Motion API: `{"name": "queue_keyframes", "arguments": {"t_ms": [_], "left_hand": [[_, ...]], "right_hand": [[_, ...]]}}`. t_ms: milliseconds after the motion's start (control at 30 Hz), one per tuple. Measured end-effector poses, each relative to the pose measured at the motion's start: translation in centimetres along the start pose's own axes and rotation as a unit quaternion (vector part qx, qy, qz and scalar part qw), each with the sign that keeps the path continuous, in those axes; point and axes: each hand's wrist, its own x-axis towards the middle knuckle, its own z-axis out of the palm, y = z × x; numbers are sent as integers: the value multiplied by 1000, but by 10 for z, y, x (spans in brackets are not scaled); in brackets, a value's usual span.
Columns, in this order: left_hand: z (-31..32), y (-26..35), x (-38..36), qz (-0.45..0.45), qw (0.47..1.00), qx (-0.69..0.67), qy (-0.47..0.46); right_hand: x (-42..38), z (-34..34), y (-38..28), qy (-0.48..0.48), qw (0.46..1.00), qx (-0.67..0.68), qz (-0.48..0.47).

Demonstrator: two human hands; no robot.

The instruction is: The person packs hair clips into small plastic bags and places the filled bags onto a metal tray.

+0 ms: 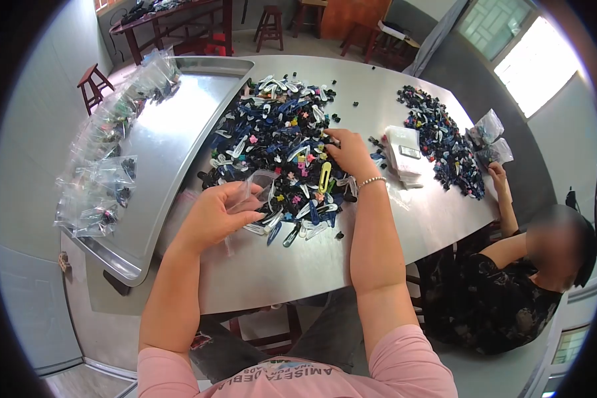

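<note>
A clear plastic bag [261, 182] is pinched in my left hand [220, 213], its mouth held apart over the near left side of a large pile of hair clips [278, 126]. The pile mixes dark claw clips, silver, navy and white snap clips, and small coloured flower clips. My right hand [349, 154], with a beaded bracelet at the wrist, reaches to the pile's right edge. Its thumb and forefinger touch the clips with a gap between them; I see nothing held there. Just below lies a yellow snap clip [324, 178].
A metal tray [179, 126] on the left holds a row of filled bags [103, 149]. Right of my pile lies a stack of empty bags [404, 156]. Beyond is a second clip pile [444, 146], where a co-worker's hand [499, 178] is near filled bags [489, 138].
</note>
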Motion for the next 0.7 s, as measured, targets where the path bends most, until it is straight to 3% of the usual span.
{"name": "queue_keyframes", "arguments": {"t_ms": [67, 167, 267, 400, 467, 533, 600, 700], "left_hand": [[1, -1, 0, 0, 1000, -2, -4], [2, 2, 0, 0, 1000, 3, 1], [4, 4, 0, -27, 1000, -4, 3], [3, 0, 1, -6, 1000, -5, 1], [2, -1, 2, -10, 1000, -11, 1], [1, -3, 2, 4, 1000, -18, 2], [0, 2, 2, -5, 1000, -18, -1], [1, 1, 2, -15, 999, -41, 0]], "right_hand": [[-2, -3, -6, -2, 1000, 25, 8], [-2, -16, -20, -106, 971, 142, 161], [-3, -3, 1, -74, 969, 220, 80], [-2, -10, -8, -77, 969, 208, 111], [-2, -13, -14, 20, 982, 163, 89], [1, -12, -11, 16, 968, 228, 109], [1, -14, -13, 14, 876, 455, 162], [-3, -26, -34, -6, 816, 548, 184]]}}
